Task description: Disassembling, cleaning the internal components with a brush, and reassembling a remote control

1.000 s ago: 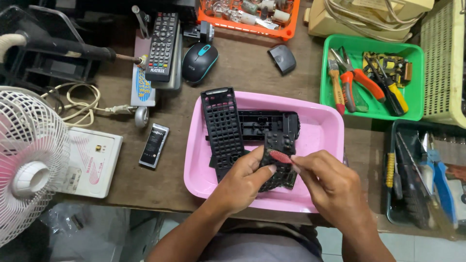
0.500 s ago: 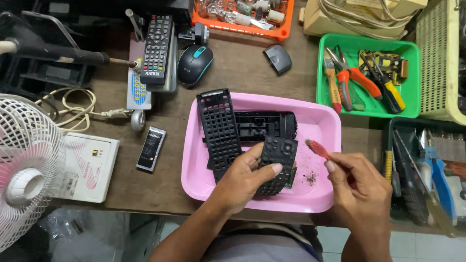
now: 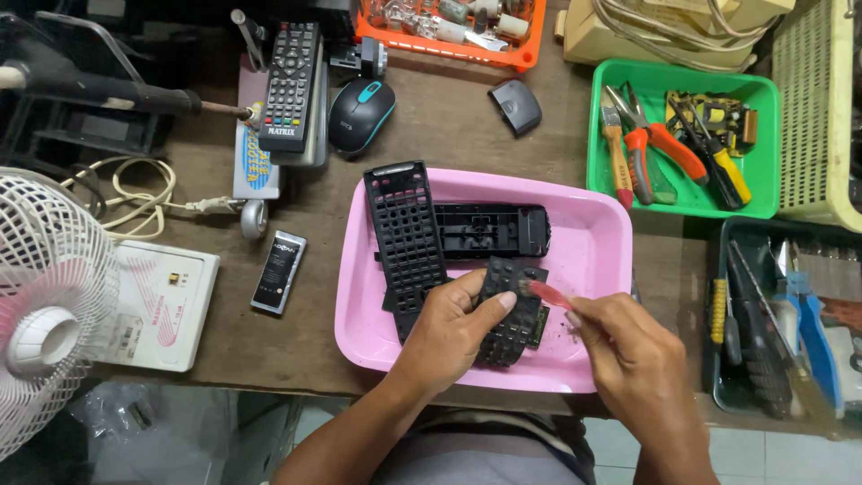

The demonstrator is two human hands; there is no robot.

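Fan blades behind a white wire guard (image 3: 45, 305) fill the far left edge, well left of both hands, with a white flat box (image 3: 157, 305) on the brown wooden bench (image 3: 449, 126) beside it and a small black phone battery (image 3: 277, 272) lying further in. Up and left of the left hand (image 3: 444, 332) lie a black remote control with grey buttons (image 3: 290, 76) and a black computer mouse with a teal wheel strip (image 3: 361, 114). The left hand's grip is clamped on a black rubber keypad sheet (image 3: 512, 310), thumb across its face, held over the pink plastic tray (image 3: 593, 242). Just above that hand, inside the tray, a black perforated remote front cover (image 3: 406, 233) leans on the tray's rim, and a black remote back shell (image 3: 489, 229) lies beside it. Touching the keypad from the right is the tip of a slim red-handled brush (image 3: 548, 292), pinched tight in the right hand (image 3: 633, 359). Up and right of that hand sits a green plastic tray (image 3: 763, 99) of pliers and screwdrivers; directly right, a dark tray (image 3: 727, 242) holds more tools.
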